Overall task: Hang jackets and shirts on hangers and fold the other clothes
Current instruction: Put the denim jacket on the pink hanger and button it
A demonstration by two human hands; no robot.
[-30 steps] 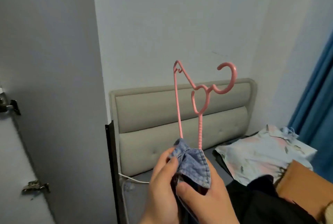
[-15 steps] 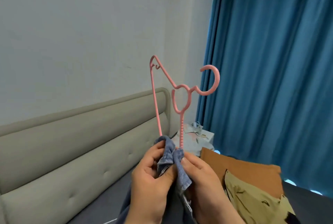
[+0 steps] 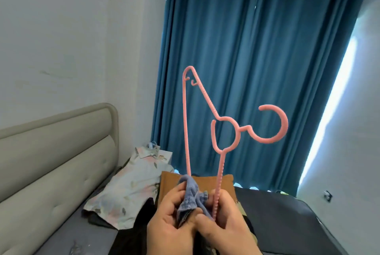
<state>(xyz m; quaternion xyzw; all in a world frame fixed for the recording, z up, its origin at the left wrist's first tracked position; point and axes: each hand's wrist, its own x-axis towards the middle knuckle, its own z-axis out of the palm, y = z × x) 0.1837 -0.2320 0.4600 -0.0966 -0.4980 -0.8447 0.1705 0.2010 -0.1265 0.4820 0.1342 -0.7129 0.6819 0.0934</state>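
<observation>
We hold the pink hanger (image 3: 216,131) on end at centre frame, its long axis running up from our hands, hook curling toward the right. One shoulder end is buried in the blue denim garment (image 3: 190,199) bunched low at centre. Our right hand (image 3: 224,224) sits nearer the ribbed arm, fingers curled round it and the cloth; our left hand (image 3: 166,222) pinches the denim fold beside the straight bar. We judge the cloth must slide up along that arm next
</observation>
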